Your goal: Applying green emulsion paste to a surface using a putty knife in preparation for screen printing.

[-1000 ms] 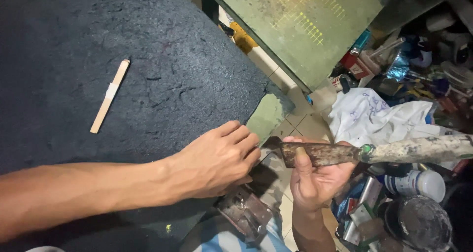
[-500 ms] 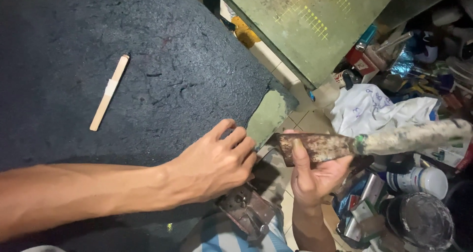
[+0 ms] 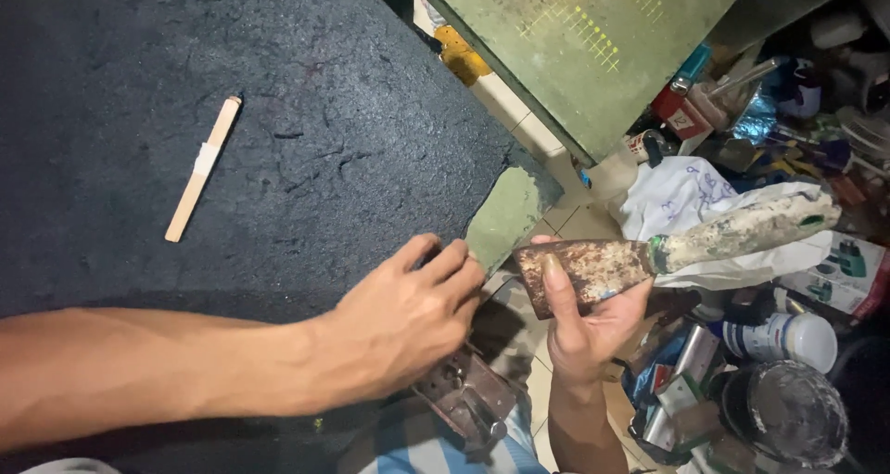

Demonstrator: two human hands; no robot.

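My left hand [image 3: 408, 316] rests palm down on the edge of a dark, rough-coated board [image 3: 278, 140], fingers spread near its bare green corner [image 3: 505, 216]. My right hand [image 3: 584, 321] grips a rusty putty knife [image 3: 593, 270] by its blade, thumb on the metal. Its paint-crusted handle [image 3: 751, 228] points up to the right. A flat wooden stick [image 3: 202, 166] lies on the board at the left, away from both hands.
A green panel [image 3: 593, 38] leans at the top. A white cloth [image 3: 695, 196], cans [image 3: 788, 418], a white spray bottle [image 3: 783, 337] and cluttered supplies fill the right side. A rusty metal clamp [image 3: 468, 400] sits below the board's edge.
My right hand has lowered the putty knife slightly and drawn it away from the board's corner. My left hand stays on the board's edge.
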